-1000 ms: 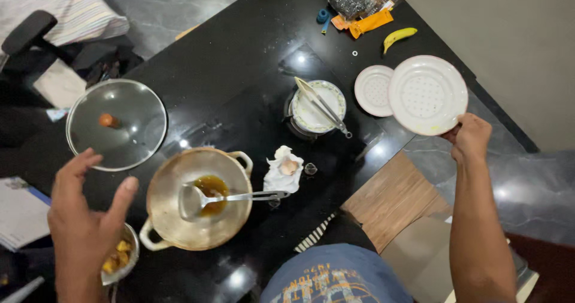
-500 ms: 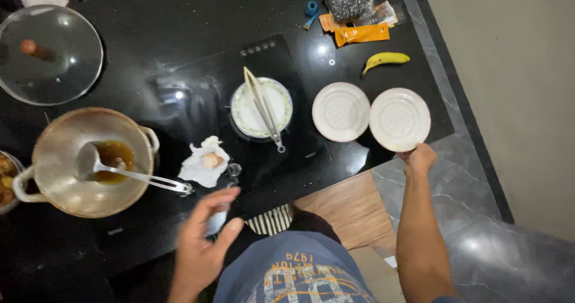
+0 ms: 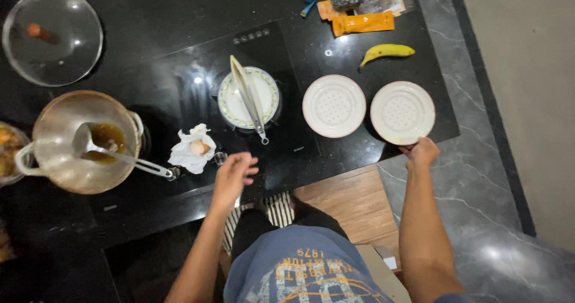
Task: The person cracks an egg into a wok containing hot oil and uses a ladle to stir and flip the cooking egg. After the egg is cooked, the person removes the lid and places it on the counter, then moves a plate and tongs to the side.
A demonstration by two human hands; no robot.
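Observation:
My right hand (image 3: pixel 421 154) grips the near rim of a white dotted plate (image 3: pixel 402 112) that lies on the black counter (image 3: pixel 150 27). A second white dotted plate (image 3: pixel 333 106) lies just left of it. My left hand (image 3: pixel 233 172) hovers with fingers apart over the counter's front edge, holding nothing, near a crumpled white tissue (image 3: pixel 193 149). A patterned plate (image 3: pixel 248 97) with metal tongs (image 3: pixel 248 98) across it sits on the cooktop behind my left hand.
A metal pot (image 3: pixel 78 141) with brown liquid and a ladle (image 3: pixel 114 153) stands at the left. A glass lid (image 3: pixel 53 37) lies at the back left. A banana (image 3: pixel 386 51) and an orange packet (image 3: pixel 363 22) lie at the back right.
The right hand has set the white plate down on the counter beside the other plate. The left hand has moved from the left side to the counter's front middle.

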